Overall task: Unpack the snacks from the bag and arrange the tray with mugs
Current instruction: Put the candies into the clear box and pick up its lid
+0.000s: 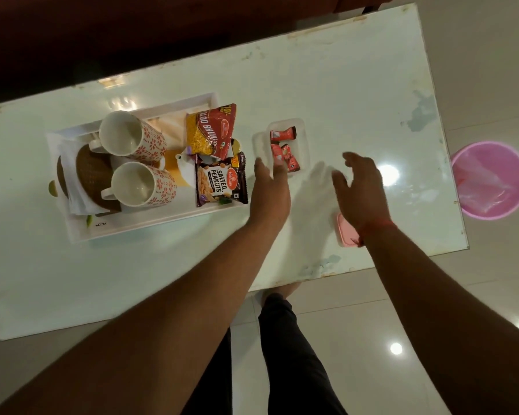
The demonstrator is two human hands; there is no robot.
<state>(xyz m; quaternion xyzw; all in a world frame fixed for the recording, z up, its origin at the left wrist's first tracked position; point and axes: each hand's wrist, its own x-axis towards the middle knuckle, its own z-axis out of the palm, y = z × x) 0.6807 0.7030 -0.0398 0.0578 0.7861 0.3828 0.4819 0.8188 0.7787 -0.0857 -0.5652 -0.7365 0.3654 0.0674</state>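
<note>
A white tray [81,232] on the table holds two white mugs with a red flower print [129,139] [141,184], brown woven coasters [92,175], a red-and-yellow bhujia packet [210,130] and a salted peanuts packet [221,181]. Right of the tray stands a clear plastic box [303,136] with small red sweet wrappers [282,134]. My left hand [268,190] hovers by the box's near edge, fingers straight and relaxed. My right hand [361,190] is spread above the bare table, holding nothing. A pink lid [346,232] lies partly hidden under my right wrist.
The white table [342,85] has worn edges; its right end lies close to a pink bin [492,181] lined with a plastic bag on the tiled floor. A dark wooden piece stands behind the far edge. My legs are at the near edge.
</note>
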